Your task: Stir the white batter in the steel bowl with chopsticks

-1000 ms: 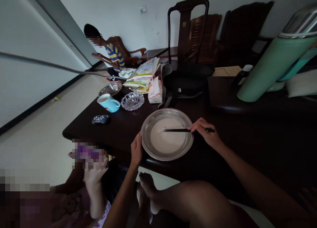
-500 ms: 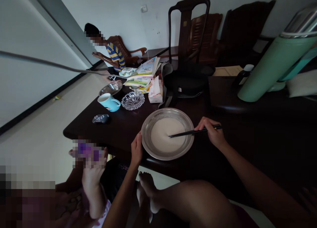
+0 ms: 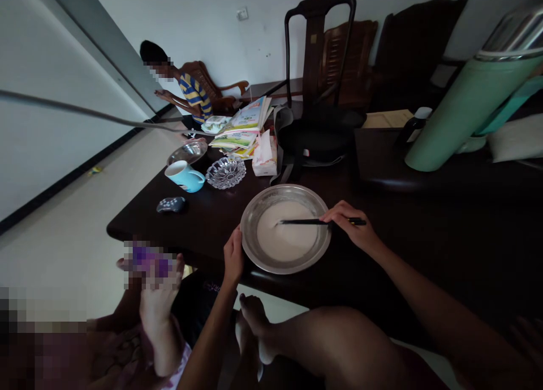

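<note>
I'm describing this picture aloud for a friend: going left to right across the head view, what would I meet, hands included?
Blue mug → left hand → metal bowl → right hand → green flask.

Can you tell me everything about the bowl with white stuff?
The bowl is round, shiny and metal-looking, with sloping sides. It sits upright on the dark table, near the edge, holding pale liquid. The left hand holds its left side; chopsticks in the right hand cross over its right side into the liquid.

looks like a home. has a wooden armchair (image 3: 200, 78), plus a mug (image 3: 183, 177), books (image 3: 247, 120) and a tissue box (image 3: 265, 163) on a dark table (image 3: 207, 223).
</note>
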### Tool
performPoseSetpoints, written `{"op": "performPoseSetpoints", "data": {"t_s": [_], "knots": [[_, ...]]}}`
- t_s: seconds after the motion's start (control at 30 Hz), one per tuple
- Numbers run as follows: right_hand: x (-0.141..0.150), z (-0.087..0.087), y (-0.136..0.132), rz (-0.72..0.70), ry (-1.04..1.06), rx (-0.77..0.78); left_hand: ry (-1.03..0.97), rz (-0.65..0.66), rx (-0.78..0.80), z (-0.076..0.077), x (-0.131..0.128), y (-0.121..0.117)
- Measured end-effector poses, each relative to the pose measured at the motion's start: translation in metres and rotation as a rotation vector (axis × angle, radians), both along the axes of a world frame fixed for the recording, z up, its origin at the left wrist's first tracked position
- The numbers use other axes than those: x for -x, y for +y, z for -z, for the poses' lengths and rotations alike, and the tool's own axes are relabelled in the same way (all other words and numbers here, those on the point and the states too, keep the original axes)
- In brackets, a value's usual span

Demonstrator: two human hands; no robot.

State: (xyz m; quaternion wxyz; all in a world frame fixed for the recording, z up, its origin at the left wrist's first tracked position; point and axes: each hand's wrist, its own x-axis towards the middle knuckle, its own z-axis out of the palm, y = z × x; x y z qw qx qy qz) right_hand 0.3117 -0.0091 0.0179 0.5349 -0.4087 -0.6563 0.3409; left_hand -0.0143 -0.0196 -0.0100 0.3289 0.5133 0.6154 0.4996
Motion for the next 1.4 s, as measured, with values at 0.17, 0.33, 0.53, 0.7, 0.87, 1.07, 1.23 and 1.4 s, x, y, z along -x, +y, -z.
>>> {"op": "performPoseSetpoints", "data": {"t_s": [0.17, 0.33, 0.53, 0.7, 0.87, 1.07, 1.23, 1.4], "knots": [[-0.0025, -0.0022, -0.0005, 0.123, 0.121, 0.009, 0.014, -0.002, 0.002, 0.001, 0.0004, 0.0002], [0.0002, -0.0029, -0.0015, 0.024, -0.027, -0.028, -0.018, -0.009, -0.006, 0.0015, 0.0006, 0.0004], [-0.0001, -0.0022, -0.0021, 0.095, 0.178, 0.019, 0.003, 0.001, -0.006, 0.0021, 0.0012, 0.0008], [0.0008, -0.005, -0.0023, 0.065, -0.02, -0.054, 0.003, 0.0, -0.011, 0.0009, 0.0001, 0.0003], [-0.0013, -0.0031, -0.002, 0.07, 0.097, -0.02, 0.018, 0.002, -0.002, -0.0016, -0.0009, -0.0004], [-0.0024, -0.0004, 0.0006, 0.088, 0.006, -0.079, 0.0, -0.009, -0.001, -0.0004, -0.0005, -0.0002], [-0.0027, -0.0011, -0.0003, 0.014, 0.046, -0.033, 0.004, 0.004, 0.001, 0.0006, 0.0005, 0.0004], [0.0, 0.0002, -0.0001, 0.098, 0.026, -0.039, 0.007, -0.01, 0.003, 0.0011, 0.001, 0.0005]]}}
